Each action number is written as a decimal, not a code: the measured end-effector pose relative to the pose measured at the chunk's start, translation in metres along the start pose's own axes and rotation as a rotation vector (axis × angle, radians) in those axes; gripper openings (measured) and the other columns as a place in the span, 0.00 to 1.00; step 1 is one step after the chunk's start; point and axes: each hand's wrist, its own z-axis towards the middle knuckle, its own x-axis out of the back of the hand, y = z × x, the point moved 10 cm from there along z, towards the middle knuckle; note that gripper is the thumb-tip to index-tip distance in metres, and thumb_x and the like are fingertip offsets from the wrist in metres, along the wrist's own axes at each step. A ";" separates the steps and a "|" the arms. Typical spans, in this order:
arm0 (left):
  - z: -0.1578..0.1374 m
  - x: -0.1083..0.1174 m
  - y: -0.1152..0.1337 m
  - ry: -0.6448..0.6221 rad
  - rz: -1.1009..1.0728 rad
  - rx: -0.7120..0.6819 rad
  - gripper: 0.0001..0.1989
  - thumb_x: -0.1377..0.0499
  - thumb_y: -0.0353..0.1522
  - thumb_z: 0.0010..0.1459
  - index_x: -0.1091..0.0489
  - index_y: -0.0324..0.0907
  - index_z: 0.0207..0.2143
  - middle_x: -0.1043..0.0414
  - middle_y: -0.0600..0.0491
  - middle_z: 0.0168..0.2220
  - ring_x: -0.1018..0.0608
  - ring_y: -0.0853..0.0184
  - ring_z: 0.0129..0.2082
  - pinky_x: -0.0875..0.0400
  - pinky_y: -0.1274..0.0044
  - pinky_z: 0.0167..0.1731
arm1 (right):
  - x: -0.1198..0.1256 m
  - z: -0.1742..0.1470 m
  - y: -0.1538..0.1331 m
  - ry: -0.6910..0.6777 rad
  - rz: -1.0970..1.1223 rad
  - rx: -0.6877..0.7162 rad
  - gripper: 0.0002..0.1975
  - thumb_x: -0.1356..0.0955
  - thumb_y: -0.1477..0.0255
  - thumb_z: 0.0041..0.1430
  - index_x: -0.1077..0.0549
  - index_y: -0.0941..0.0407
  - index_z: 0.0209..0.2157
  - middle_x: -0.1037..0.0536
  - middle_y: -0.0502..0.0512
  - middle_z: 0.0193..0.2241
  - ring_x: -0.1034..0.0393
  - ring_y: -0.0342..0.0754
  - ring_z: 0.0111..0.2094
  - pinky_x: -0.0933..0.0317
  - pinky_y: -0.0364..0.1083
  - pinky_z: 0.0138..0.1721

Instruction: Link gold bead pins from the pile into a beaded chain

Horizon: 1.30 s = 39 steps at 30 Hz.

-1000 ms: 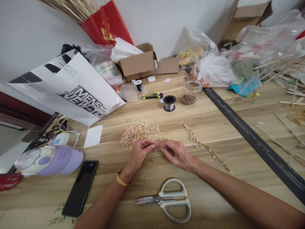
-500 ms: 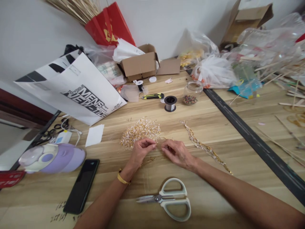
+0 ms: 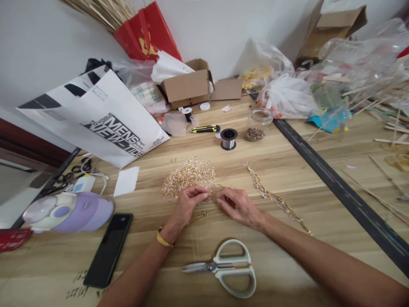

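Note:
My left hand (image 3: 191, 204), with a gold bracelet (image 3: 164, 238) at its wrist, pinches something tiny between thumb and fingertips; thin pale ends stick up there. Facing it across a narrow gap, my right hand (image 3: 238, 206) is closed in a pinch too, and what it holds is too small to make out. A thin gold chain (image 3: 203, 214) lies below and between both hands. Just behind my left hand spreads a pile of small gold and clear beaded pieces (image 3: 187, 177). Beyond my right hand, a finished-looking bundle of gold and clear beaded strands (image 3: 275, 196) stretches diagonally.
White-handled scissors (image 3: 223, 267) lie in front. A phone (image 3: 108, 249) and a lilac bottle (image 3: 73, 212) are at left. Farther back are a wire spool (image 3: 228, 139), a yellow-black cutter (image 3: 205, 128), a glass jar (image 3: 258, 125) and a white paper bag (image 3: 105, 115).
Both hands stay almost in place, still pinched, with only a slight shift of the left fingertips. The view has tilted very slightly.

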 end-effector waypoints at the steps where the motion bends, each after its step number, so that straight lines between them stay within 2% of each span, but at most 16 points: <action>1: 0.000 0.000 -0.001 -0.002 -0.004 0.007 0.07 0.32 0.31 0.44 0.24 0.39 0.28 0.21 0.53 0.26 0.22 0.70 0.26 0.27 0.78 0.34 | 0.000 0.000 0.000 -0.002 0.001 -0.001 0.06 0.38 0.73 0.63 0.32 0.57 0.32 0.29 0.50 0.23 0.38 0.40 0.22 0.46 0.40 0.24; 26: -0.003 -0.008 0.002 -0.044 -0.009 0.036 0.10 0.31 0.33 0.43 0.25 0.37 0.28 0.21 0.51 0.26 0.22 0.68 0.25 0.26 0.76 0.32 | 0.000 0.001 -0.003 -0.005 0.009 0.005 0.05 0.38 0.74 0.62 0.31 0.57 0.33 0.28 0.49 0.24 0.39 0.40 0.21 0.46 0.40 0.24; 39: -0.003 -0.013 0.004 -0.071 0.049 0.008 0.09 0.32 0.33 0.44 0.25 0.37 0.27 0.23 0.53 0.24 0.22 0.68 0.25 0.26 0.76 0.32 | -0.002 0.002 -0.002 -0.023 0.027 0.003 0.06 0.38 0.74 0.63 0.31 0.57 0.33 0.26 0.52 0.26 0.35 0.41 0.23 0.43 0.40 0.26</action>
